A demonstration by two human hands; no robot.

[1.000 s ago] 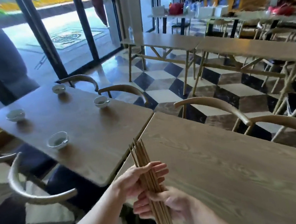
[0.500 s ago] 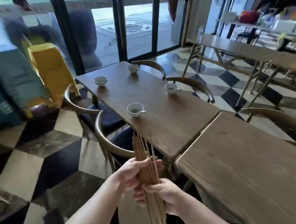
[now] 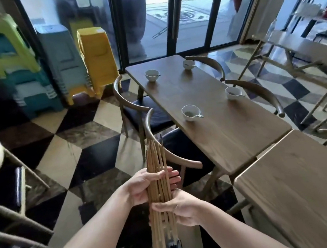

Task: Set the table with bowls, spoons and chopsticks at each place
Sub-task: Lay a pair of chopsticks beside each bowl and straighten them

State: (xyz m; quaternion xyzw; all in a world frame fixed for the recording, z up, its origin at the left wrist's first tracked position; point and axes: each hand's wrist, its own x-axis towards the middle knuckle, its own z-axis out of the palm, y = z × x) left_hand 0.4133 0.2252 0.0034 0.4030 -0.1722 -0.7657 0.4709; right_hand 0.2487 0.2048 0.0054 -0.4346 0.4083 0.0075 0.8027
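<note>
At the lower middle of the frame, both hands hold a bundle of long tan wooden chopsticks (image 3: 156,161) in the air, above the floor and just short of the tables. The bundle's long axis runs almost straight up the frame. Its upper ends are uneven and point toward the top edge, and its lower ends splay slightly toward the bottom edge.

The left hand (image 3: 142,187) wraps the bundle's middle from the left, with the thumb laid across the front and the fingertips curling out from behind on the right. Just below it, the right hand (image 3: 183,208) grips from the right, its thumb across the front and its fingers curled behind.

A pale oak-grain rectangular table (image 3: 305,187) fills the lower right. End to end with it, a darker brown wooden table (image 3: 213,137) runs toward the upper middle. On the darker table stand four small white bowls (image 3: 190,113), one at each place, each with a white spoon (image 3: 199,116) resting in it.

Curved-back wooden chairs with dark seats (image 3: 159,141) flank this table on a black, cream and brown checkered floor (image 3: 76,141). At the upper left are stacked plastic stools in yellow, grey-blue and green (image 3: 97,57), with dark-framed glass doors (image 3: 163,17) beyond.
</note>
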